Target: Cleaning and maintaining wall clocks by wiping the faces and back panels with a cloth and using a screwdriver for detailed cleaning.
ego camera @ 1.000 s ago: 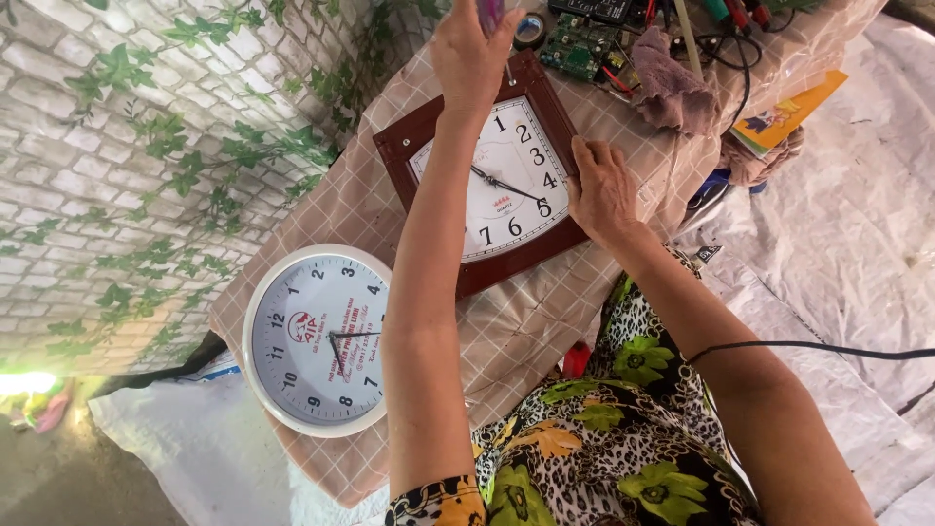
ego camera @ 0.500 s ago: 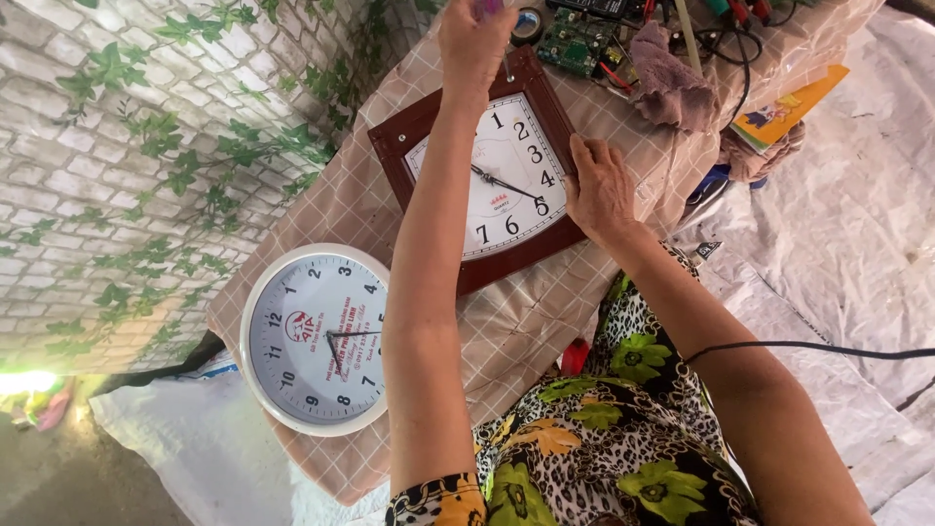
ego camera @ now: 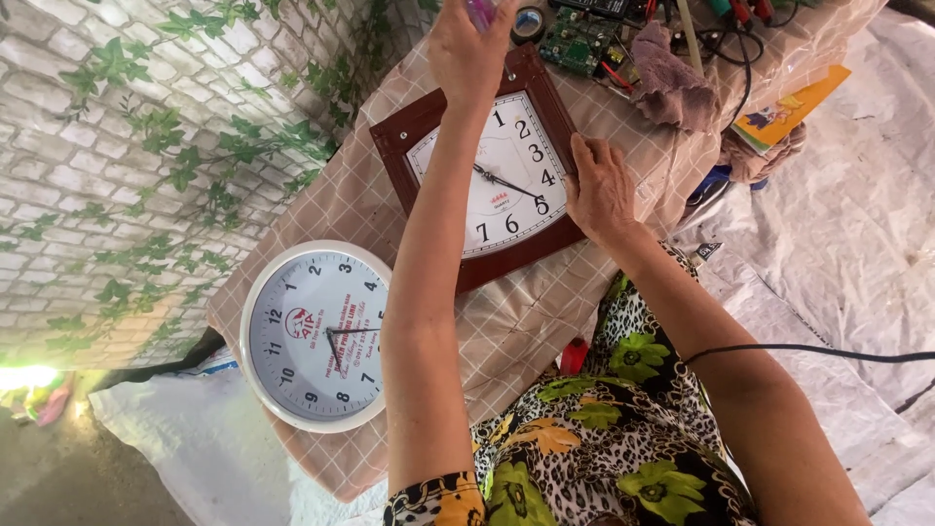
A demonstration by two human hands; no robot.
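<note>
The square wall clock [ego camera: 492, 180] with the dark red-brown frame lies face up on a low table [ego camera: 531, 321] covered with a beige checked cloth. Its white dial and black hands are clear to see. The right hand [ego camera: 599, 190] rests flat on the right edge of the frame, near the lower corner; the fingers are stretched along the frame, not curled around it. The left hand [ego camera: 472, 44] is raised over the upper corner of this clock, at the top edge of the picture. Its fingers are closed on a small pink-purple object [ego camera: 480, 12], which is partly cut off, so I cannot tell what it is.

Beside the square clock, towards the near-left end of the table, lies a round white wall clock [ego camera: 317, 336], also face up; it reaches over the table edge. The two clocks are near but do not touch.

At the far end of the table there is a green circuit board [ego camera: 575, 44], a crumpled brownish cloth [ego camera: 672, 88], some wires and a small roll of tape [ego camera: 528, 21]. A grey-white sheet [ego camera: 857, 214] covers the ground on the right. On the left stands a wall with a brick pattern and green leaves [ego camera: 127, 156].
</note>
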